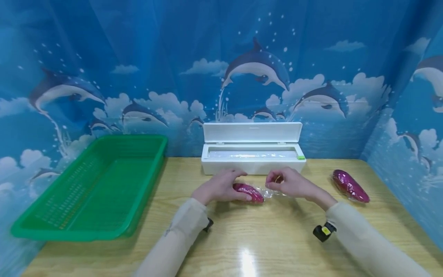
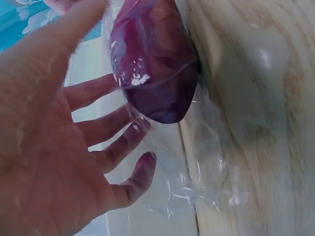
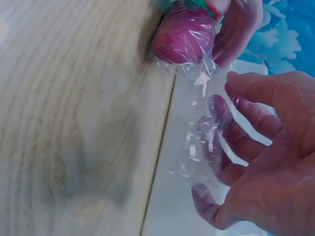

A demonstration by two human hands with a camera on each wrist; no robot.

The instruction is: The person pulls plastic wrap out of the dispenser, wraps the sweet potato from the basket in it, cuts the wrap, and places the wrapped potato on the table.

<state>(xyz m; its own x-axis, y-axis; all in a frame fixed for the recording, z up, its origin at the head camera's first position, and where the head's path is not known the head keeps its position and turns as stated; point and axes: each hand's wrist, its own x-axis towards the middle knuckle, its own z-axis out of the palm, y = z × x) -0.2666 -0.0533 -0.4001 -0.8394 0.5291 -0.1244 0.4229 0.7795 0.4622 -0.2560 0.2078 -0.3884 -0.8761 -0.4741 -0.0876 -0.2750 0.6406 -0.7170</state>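
Note:
In the head view, a glossy purple-red vegetable (image 1: 250,192), long and rounded, lies on the table in clear plastic film; its exact kind is uncertain. My left hand (image 1: 223,187) holds its left part, thumb on the near side, fingers beyond. Its blunt, film-covered end (image 2: 165,98) shows in the left wrist view, loose film hanging past the fingertips. My right hand (image 1: 288,184) pinches the film's free tail (image 1: 273,192) between thumb and forefinger. Through that crinkled film (image 3: 202,132), the other fingers show in the right wrist view.
Just behind the hands stands a white film dispenser box (image 1: 252,166), lid raised, a film roll inside. A green plastic basket (image 1: 129,227) sits at the left. Another purple vegetable (image 1: 350,186), film-wrapped, lies at the right. A dolphin-print curtain (image 1: 173,50) encloses the table.

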